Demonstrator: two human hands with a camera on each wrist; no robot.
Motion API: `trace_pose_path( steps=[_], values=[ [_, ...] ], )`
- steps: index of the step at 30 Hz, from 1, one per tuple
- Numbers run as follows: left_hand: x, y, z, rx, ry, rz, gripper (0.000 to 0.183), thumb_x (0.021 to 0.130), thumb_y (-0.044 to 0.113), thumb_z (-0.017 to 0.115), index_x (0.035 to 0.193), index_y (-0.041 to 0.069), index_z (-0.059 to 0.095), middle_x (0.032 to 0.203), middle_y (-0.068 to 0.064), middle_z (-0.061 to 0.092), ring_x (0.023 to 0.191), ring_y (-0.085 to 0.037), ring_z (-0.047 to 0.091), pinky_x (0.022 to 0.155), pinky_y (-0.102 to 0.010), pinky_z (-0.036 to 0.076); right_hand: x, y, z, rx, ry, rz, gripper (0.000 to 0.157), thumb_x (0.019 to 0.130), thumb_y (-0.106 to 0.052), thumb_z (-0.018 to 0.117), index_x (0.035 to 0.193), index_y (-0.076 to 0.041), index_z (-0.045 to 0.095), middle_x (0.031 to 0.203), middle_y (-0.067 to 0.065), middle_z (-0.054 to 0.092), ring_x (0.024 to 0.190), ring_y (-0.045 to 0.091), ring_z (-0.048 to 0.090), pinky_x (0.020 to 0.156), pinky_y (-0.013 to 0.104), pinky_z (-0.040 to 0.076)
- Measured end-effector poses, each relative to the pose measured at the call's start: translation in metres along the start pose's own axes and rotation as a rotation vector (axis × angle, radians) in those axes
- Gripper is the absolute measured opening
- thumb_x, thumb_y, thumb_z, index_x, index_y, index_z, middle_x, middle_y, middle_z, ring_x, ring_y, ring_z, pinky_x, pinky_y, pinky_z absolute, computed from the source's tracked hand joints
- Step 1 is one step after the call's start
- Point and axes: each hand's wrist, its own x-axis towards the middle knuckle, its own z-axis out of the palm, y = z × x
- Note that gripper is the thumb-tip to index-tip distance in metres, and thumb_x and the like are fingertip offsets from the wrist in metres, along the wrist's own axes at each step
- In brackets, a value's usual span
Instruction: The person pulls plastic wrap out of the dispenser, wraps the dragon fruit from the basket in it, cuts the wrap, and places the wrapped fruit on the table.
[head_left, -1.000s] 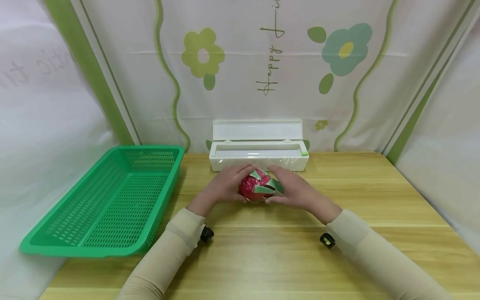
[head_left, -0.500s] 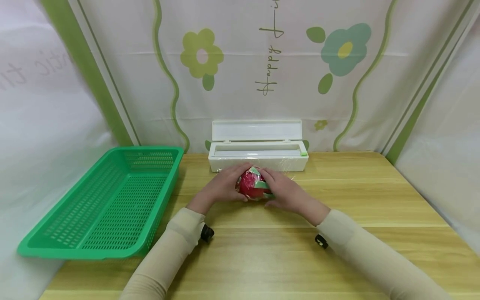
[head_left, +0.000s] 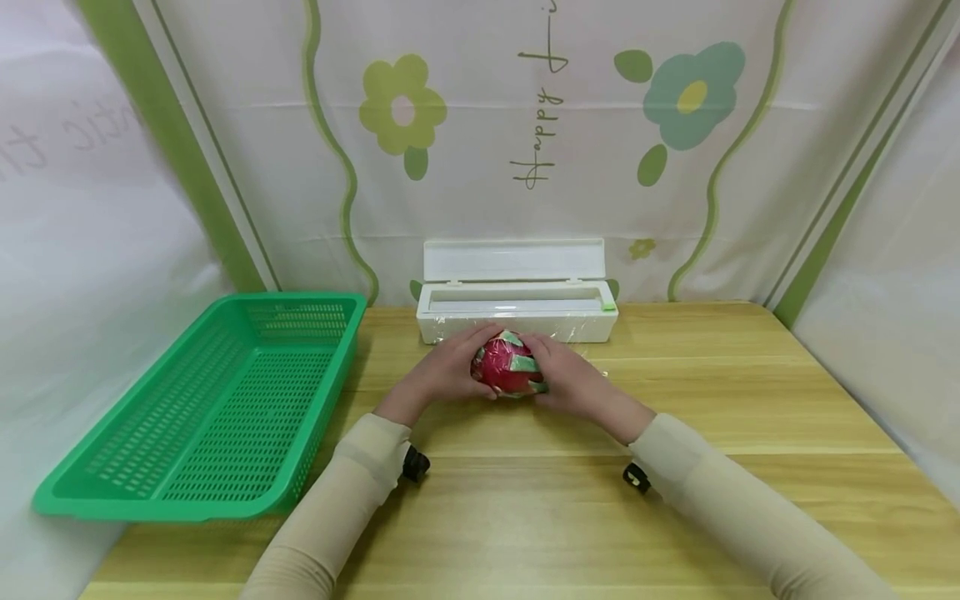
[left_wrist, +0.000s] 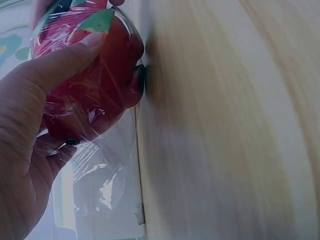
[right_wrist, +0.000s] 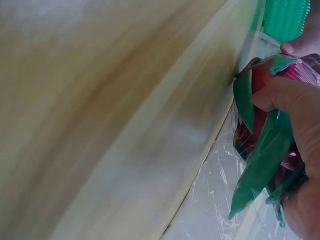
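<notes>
A red dragon fruit [head_left: 504, 367] with green scales sits between both hands, with clear cling film [left_wrist: 102, 175] around it. On its left side my left hand [head_left: 452, 367] grips it, the thumb laid across the film in the left wrist view. My right hand [head_left: 573, 379] holds the other end, where long green scales [right_wrist: 262, 162] stick out beside the thumb. Loose film hangs off the fruit toward the white cling film box [head_left: 517, 327] just behind it. The box's lid [head_left: 514, 261] stands up. The fruit's underside is hard to see.
A green plastic basket [head_left: 300, 433] with perforated walls stands on the left of the wooden table [head_left: 525, 517]. Behind the box hangs a white curtain [head_left: 480, 125] printed with flowers, and more cloth hangs at both sides.
The right hand has moved left and closer around the fruit, its fingers now nearer the left hand's. The fruit has turned slightly and shifted a little left. Box and basket have stayed put.
</notes>
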Motion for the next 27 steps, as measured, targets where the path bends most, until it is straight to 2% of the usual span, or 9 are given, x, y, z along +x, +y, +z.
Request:
trace_pose_path(
  steps=[10, 19, 27],
  values=[
    [-0.002, 0.003, -0.003, -0.073, 0.011, -0.023, 0.1, 0.066, 0.038, 0.09, 0.148, 0.011, 0.038, 0.143, -0.005, 0.048, 0.127, -0.021, 0.047, 0.103, -0.038, 0.04, -0.001, -0.003, -0.008, 0.071, 0.006, 0.015, 0.093, 0.062, -0.007, 0.086, 0.14, 0.001, 0.037, 0.126, 0.016, 0.054, 0.112, 0.029, 0.055, 0.095, 0.042, 0.047],
    [-0.005, 0.003, -0.004, -0.076, 0.015, -0.095, 0.102, 0.065, 0.046, 0.089, 0.147, 0.009, 0.041, 0.139, -0.006, 0.052, 0.122, -0.021, 0.051, 0.1, -0.037, 0.043, -0.001, -0.001, -0.012, 0.131, -0.071, 0.092, 0.094, 0.063, -0.013, 0.085, 0.143, -0.004, 0.036, 0.13, 0.012, 0.052, 0.114, 0.026, 0.054, 0.095, 0.041, 0.047],
    [-0.004, 0.004, -0.004, -0.108, 0.012, -0.139, 0.099, 0.064, 0.05, 0.088, 0.145, 0.012, 0.046, 0.134, -0.004, 0.057, 0.117, -0.018, 0.054, 0.097, -0.036, 0.045, 0.002, 0.003, -0.018, 0.225, -0.107, 0.081, 0.097, 0.062, -0.014, 0.087, 0.144, -0.003, 0.037, 0.132, 0.014, 0.052, 0.118, 0.028, 0.053, 0.096, 0.044, 0.046]
  ],
)
